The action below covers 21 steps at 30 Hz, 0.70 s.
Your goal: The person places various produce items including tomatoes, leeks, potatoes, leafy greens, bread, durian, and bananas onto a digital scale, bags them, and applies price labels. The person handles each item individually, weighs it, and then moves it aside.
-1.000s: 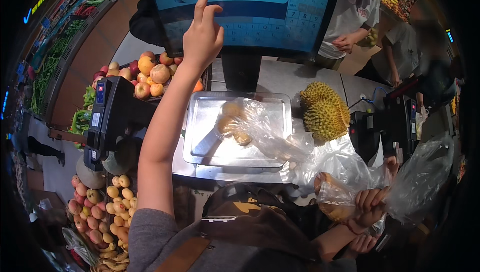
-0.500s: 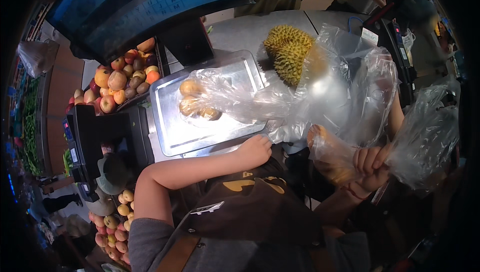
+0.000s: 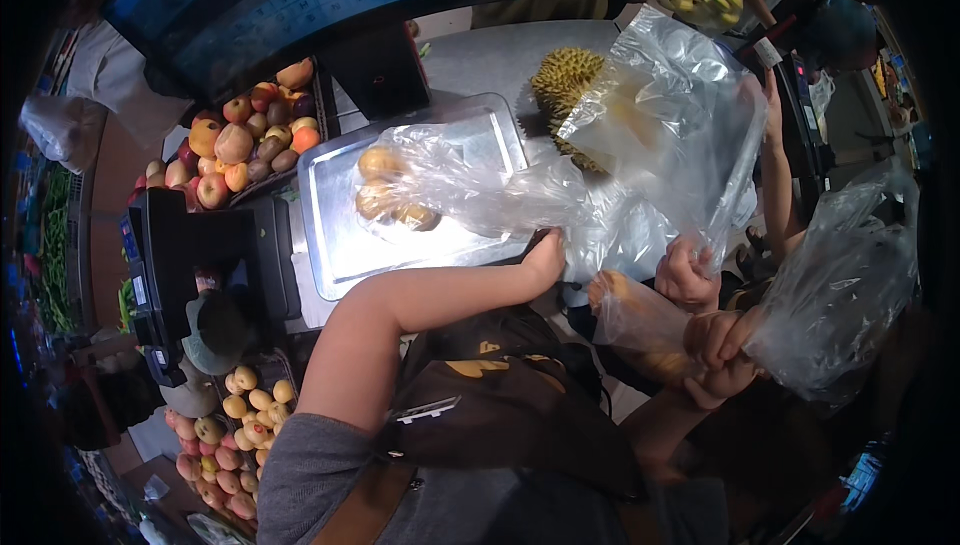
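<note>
Clear bag (image 3: 838, 290) sits bunched in the tightly curled right grip (image 3: 722, 353).

Clr bag (image 3: 485, 192) w/ produce (image 3: 379, 163) on tray (image 3: 328, 245).

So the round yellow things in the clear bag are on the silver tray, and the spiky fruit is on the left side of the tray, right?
Not quite: the head view shows the spiky fruit right of the silver tray. The round yellow things in the clear bag are on it.
</note>
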Each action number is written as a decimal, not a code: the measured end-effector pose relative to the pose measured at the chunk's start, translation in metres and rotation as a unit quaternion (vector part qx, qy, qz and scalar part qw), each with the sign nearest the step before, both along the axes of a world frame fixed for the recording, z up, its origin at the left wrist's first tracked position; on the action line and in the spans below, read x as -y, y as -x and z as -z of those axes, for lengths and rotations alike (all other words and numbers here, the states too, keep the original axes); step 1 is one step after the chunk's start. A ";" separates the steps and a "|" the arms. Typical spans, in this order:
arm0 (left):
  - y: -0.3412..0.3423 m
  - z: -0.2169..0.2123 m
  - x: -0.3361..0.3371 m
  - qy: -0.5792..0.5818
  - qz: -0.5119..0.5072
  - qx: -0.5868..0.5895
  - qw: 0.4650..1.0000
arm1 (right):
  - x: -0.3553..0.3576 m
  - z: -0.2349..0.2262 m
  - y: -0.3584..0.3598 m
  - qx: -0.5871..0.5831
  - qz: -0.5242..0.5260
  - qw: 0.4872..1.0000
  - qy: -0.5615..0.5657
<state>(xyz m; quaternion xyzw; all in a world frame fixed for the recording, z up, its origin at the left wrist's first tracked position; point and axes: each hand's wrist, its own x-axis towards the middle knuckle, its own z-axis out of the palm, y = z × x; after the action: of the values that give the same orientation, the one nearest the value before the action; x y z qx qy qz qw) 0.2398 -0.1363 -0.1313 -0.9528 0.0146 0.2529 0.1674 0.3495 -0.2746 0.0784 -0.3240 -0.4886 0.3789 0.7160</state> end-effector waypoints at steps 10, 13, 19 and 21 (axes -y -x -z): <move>0.103 -0.131 -0.023 0.547 -0.258 0.282 0.745 | -0.004 -0.002 -0.002 -0.047 -0.028 0.998 -0.008; 0.177 -0.165 -0.077 0.641 -0.485 0.495 0.331 | -0.007 -0.004 0.001 -0.027 -0.047 0.998 0.010; 0.220 -0.076 -0.145 0.506 -0.587 0.588 0.230 | -0.027 -0.007 0.013 -0.039 -0.096 0.995 0.000; 0.218 -0.062 -0.146 0.463 -0.579 0.607 0.287 | -0.028 -0.006 0.012 -0.032 -0.105 0.994 -0.007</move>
<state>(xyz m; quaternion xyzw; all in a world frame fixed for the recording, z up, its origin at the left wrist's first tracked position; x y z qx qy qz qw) 0.0214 0.0095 -0.0697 -0.5131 -0.5316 -0.4151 -0.5308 0.3378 -0.2463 0.0840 -0.2531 -0.4995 0.4589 0.6898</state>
